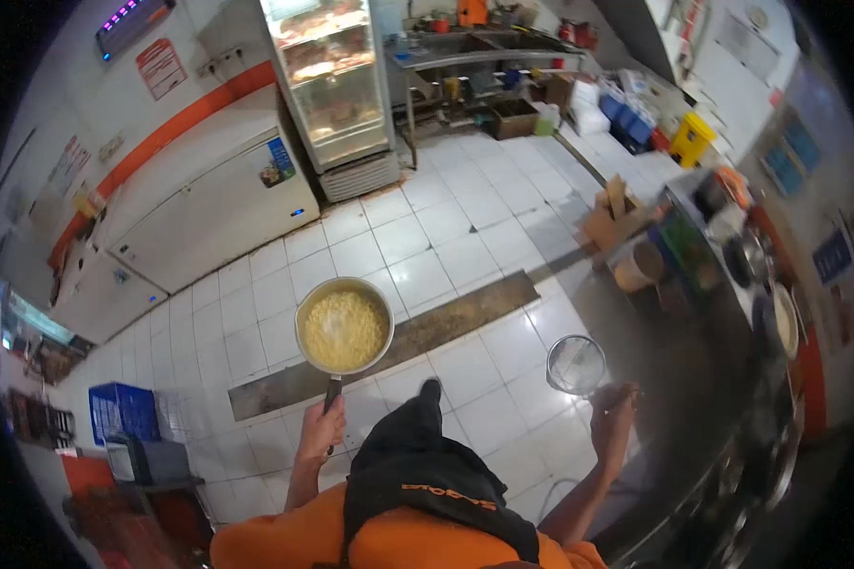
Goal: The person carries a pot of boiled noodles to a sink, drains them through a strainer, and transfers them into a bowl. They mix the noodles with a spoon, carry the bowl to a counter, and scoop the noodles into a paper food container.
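A saucepan (344, 327) of pale yellow noodles is held out in front of me, a whitish haze over its middle. My left hand (323, 429) is wrapped round its dark handle. Off to the right, a round mesh strainer (576, 364) hangs over the floor, apart from the pan. The fingers of my right hand (614, 403) are closed on the strainer's handle, most of which the hand hides. Nothing shows in the strainer's mesh. Below my arms is a black apron (417, 474) over orange clothing.
White chest freezers (209, 190) and a glass-door fridge (337, 85) line the far left. A steel sink bench (484, 52) stands at the back. A cardboard box (612, 223) and a cluttered counter are on the right. A dark floor strip (465, 313) crosses the tiles; a blue crate (123, 412) is at left.
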`<action>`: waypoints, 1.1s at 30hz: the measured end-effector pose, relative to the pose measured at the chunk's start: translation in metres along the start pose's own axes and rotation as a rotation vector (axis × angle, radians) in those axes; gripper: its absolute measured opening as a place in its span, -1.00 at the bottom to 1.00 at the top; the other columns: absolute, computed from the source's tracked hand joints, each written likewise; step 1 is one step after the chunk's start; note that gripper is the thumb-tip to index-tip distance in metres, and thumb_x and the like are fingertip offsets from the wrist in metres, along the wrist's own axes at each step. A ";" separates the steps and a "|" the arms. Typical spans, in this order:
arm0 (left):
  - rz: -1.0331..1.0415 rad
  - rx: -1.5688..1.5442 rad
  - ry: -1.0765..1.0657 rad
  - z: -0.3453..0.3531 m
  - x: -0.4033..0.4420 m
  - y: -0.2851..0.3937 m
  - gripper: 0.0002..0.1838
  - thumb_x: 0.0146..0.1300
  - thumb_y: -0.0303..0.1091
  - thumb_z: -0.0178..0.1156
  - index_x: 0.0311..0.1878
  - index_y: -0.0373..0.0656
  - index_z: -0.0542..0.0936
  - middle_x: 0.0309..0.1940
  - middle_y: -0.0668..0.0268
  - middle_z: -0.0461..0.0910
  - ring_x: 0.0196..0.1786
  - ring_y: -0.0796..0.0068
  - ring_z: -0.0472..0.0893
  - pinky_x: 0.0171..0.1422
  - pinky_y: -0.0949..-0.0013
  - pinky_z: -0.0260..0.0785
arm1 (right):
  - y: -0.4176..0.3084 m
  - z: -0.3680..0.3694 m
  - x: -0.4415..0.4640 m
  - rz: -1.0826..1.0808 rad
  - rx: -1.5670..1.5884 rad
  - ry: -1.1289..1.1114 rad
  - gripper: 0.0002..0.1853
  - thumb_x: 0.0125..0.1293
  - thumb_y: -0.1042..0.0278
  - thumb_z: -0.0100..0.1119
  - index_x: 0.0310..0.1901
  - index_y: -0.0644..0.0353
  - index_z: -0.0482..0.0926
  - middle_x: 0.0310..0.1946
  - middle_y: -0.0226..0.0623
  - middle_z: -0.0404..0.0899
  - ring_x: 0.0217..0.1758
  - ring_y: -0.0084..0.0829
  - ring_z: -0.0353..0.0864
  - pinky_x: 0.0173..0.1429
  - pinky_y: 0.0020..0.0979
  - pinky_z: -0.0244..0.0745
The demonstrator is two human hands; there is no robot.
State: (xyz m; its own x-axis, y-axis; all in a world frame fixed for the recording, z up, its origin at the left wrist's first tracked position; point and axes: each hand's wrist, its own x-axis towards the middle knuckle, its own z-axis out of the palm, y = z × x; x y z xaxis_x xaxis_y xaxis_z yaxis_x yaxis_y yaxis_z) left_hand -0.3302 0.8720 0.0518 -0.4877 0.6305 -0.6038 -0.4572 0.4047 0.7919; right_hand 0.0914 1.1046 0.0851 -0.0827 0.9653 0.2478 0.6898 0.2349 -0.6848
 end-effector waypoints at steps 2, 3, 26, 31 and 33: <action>0.005 -0.021 0.063 0.027 0.045 0.023 -0.69 0.47 -0.13 0.17 -0.38 -0.05 0.41 -0.65 0.59 0.22 -0.70 0.80 0.12 -0.65 0.57 -0.09 | -0.001 0.032 0.077 -0.052 0.079 -0.016 -0.79 0.41 0.61 0.13 -0.09 0.23 0.28 -0.27 -0.31 0.40 -0.30 -0.57 0.41 -0.17 -0.47 0.43; -0.004 -0.010 0.102 0.037 0.065 0.034 -0.69 0.47 -0.14 0.17 -0.38 -0.05 0.41 -0.64 0.59 0.21 -0.70 0.80 0.12 -0.65 0.57 -0.09 | 0.003 0.051 0.110 -0.080 0.095 -0.042 -0.79 0.41 0.61 0.13 -0.09 0.23 0.28 -0.27 -0.31 0.40 -0.30 -0.57 0.41 -0.17 -0.47 0.43; 0.030 -0.049 0.156 0.373 0.571 0.405 -0.70 0.50 -0.15 0.11 -0.38 -0.03 0.39 -0.69 0.64 0.16 -0.73 0.80 0.09 -0.67 0.56 -0.11 | 0.094 0.185 0.715 0.249 -0.154 0.019 -0.82 0.45 0.47 -0.01 -0.06 0.37 0.26 -0.32 0.02 0.51 -0.31 -0.13 0.59 -0.20 -0.14 0.49; 0.049 -0.164 0.151 0.434 0.659 0.473 -0.67 0.48 -0.10 0.15 -0.38 -0.04 0.39 -0.70 0.61 0.18 -0.75 0.81 0.07 -0.71 0.56 -0.13 | 0.084 0.263 0.937 -0.309 -0.283 0.053 -0.82 0.47 0.47 -0.03 -0.04 0.38 0.26 -0.37 0.01 0.40 -0.33 -0.03 0.44 -0.14 -0.13 0.44; 0.082 -0.154 0.176 0.452 0.694 0.494 -0.68 0.49 -0.12 0.15 -0.38 -0.03 0.39 -0.70 0.62 0.18 -0.75 0.81 0.07 -0.71 0.57 -0.13 | 0.062 0.298 1.021 -0.415 -0.321 0.024 -0.86 0.48 0.50 -0.04 -0.06 0.36 0.28 -0.36 -0.04 0.39 -0.35 -0.09 0.44 -0.16 -0.17 0.44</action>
State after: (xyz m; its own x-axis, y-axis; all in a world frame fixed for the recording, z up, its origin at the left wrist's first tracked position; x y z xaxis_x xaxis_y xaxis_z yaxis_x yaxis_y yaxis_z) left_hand -0.5588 1.8087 0.0653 -0.6436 0.5269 -0.5551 -0.5119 0.2429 0.8240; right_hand -0.1641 2.1392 0.0914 -0.3817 0.7947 0.4720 0.7886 0.5464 -0.2822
